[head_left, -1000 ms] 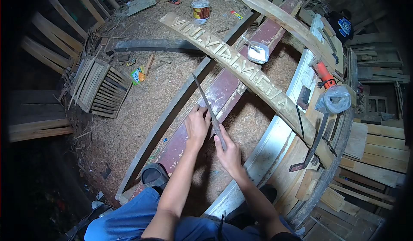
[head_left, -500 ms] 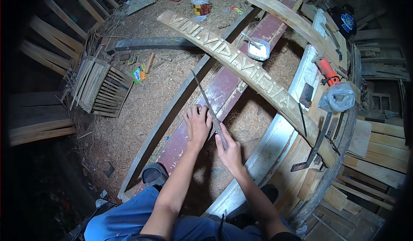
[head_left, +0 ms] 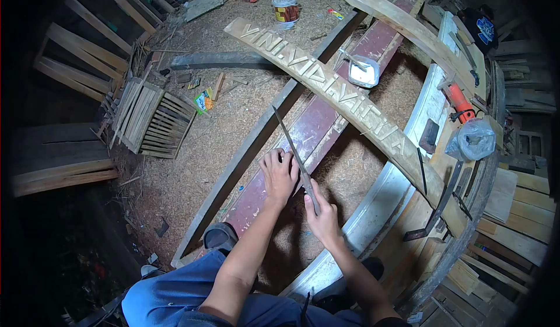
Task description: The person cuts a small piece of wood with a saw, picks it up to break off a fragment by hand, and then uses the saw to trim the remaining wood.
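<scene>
My right hand (head_left: 322,217) is wrapped round the handle of a long thin-bladed tool (head_left: 290,143), seen almost edge-on; its exact kind does not show. The narrow dark blade points up and left over a worn maroon plank (head_left: 306,123). Beside it, my left hand (head_left: 279,177) rests on that plank, fingers curled down close to the blade. Whatever lies under those fingertips is hidden. Beyond both hands, a pale board with raised wooden letters (head_left: 326,85) lies across the planks.
A tub of white paste (head_left: 363,71) stands on the maroon plank. To the right are a red power tool (head_left: 459,102), a plastic bag (head_left: 470,140) and a metal square (head_left: 434,213). A slatted wooden piece (head_left: 153,117) and a paint bucket (head_left: 285,9) sit on the shavings-covered floor.
The whole view has shifted, so everything appears a little further right. Both hands stay at the maroon plank, and the tool remains in my right hand at a similar angle.
</scene>
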Action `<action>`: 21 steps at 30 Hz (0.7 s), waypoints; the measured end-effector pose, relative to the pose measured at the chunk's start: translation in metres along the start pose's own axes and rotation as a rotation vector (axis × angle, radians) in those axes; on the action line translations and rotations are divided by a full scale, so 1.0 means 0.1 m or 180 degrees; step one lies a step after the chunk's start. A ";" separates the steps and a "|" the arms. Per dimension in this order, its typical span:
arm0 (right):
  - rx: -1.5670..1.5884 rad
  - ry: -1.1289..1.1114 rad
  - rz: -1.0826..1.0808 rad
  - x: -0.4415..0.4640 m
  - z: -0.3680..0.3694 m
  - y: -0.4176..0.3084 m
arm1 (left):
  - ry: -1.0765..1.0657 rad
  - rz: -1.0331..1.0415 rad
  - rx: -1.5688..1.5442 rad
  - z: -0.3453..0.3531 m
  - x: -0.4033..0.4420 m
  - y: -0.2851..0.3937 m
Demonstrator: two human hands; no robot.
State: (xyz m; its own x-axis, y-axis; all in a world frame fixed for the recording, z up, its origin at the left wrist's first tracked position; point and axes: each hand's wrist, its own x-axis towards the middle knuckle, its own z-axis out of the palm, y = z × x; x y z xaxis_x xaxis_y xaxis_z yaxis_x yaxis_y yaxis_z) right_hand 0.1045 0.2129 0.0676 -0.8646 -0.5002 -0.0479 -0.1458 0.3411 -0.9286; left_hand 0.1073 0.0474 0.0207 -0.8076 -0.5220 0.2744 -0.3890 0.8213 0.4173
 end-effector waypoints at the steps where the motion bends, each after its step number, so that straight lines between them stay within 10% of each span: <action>1: -0.0065 -0.0052 0.0059 -0.01 -0.02 -0.01 | -0.0012 0.0002 -0.0025 0.01 -0.01 0.01; 21: -0.0390 -0.0227 0.0249 0.22 0.09 0.01 | -0.0111 0.0006 0.0084 0.02 -0.04 0.01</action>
State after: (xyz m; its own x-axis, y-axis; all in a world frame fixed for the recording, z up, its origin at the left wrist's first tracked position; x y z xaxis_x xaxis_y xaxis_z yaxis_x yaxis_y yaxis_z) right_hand 0.0898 0.1956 0.0626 -0.8399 -0.5220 -0.1484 -0.1407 0.4736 -0.8694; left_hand 0.1088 0.0508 0.0185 -0.8231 -0.5125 0.2447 -0.3987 0.8283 0.3937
